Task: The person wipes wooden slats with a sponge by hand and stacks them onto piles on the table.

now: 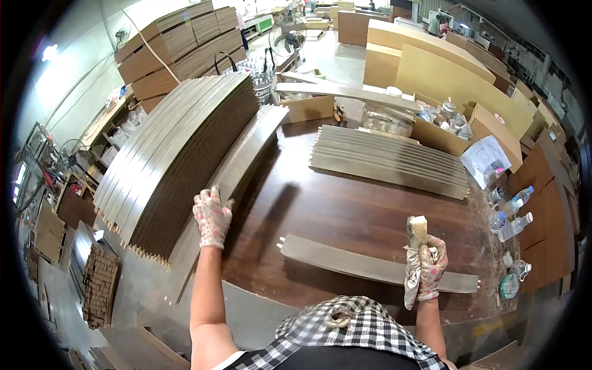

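Observation:
My left hand, in a white glove with pink spots, grips a long grey wood-grain board beside the tall stack, its fingers over the top and thumb at the near side. In my right hand, gloved alike, are a crumpled off-white rag and a stubby block-like tool with a pale top and brownish sides; its exact kind is not clear. Beneath that hand a single grey slat with small pegs at both ends lies across the brown table.
At left stands a high stack of grey slats. A row of slats lies at the table's far side. Plastic bottles, a green tape roll and a paper sheet line the right edge. Open cartons stand behind.

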### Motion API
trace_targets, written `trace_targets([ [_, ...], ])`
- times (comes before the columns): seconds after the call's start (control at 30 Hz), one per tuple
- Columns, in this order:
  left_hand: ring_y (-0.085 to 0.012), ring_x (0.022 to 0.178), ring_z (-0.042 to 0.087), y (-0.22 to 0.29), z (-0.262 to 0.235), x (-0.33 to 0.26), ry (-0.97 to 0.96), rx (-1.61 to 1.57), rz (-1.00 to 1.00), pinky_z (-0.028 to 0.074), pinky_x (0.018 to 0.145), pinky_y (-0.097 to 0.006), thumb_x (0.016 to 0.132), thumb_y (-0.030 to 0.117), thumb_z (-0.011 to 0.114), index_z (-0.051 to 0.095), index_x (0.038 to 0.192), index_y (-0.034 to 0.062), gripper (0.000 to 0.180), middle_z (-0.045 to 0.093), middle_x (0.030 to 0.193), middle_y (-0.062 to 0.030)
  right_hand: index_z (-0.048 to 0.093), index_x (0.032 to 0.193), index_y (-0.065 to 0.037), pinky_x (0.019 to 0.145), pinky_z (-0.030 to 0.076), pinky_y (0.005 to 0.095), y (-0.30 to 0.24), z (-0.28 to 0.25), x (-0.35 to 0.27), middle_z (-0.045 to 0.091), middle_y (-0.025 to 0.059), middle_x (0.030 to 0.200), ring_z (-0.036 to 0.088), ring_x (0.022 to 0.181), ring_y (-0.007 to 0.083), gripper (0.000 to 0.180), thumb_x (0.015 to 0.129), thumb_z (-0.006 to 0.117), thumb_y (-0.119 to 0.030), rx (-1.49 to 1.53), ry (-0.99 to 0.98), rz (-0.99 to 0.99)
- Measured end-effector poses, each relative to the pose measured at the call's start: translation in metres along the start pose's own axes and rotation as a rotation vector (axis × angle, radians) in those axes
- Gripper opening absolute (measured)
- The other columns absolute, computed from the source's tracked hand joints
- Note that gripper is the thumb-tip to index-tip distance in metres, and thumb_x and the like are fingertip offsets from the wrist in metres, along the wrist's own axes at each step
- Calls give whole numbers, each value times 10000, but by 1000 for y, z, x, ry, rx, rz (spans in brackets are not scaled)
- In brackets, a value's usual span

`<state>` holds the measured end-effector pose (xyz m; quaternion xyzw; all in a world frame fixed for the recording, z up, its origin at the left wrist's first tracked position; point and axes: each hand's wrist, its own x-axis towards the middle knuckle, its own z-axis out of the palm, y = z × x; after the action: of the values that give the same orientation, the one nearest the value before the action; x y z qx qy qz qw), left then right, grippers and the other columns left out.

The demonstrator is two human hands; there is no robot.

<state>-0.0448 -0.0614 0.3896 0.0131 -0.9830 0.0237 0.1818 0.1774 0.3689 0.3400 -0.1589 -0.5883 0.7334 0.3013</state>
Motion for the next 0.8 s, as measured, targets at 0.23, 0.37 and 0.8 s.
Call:
trace_targets([
  [0.23,-329,1095,595,-11,43,65,-98,95,-94,522,890,-445,805,409,756,621,1233,83,555,592,1183,-143,594,1061,-15,739,573,299,32,0,7,641,47,951,648,793,139,152,933,632,-86,-150,-4,-70],
  [0.37,-331,1100,592,-1,49,81,-113,85,-95,524,893,-452,804,382,762,618,1229,87,537,570,1226,-134,593,1059,-14,697,581,294,41,-5,8,647,60,931,660,769,146,156,932,640,-91,-150,13,-2],
  [0.8,-321,1030,590,-3,53,63,57,116,-115,507,818,-463,754,354,804,667,943,97,347,593,1090,-89,600,1079,-18,697,570,284,73,-23,6,636,49,968,631,766,135,148,936,621,-51,-182,-20,46],
])
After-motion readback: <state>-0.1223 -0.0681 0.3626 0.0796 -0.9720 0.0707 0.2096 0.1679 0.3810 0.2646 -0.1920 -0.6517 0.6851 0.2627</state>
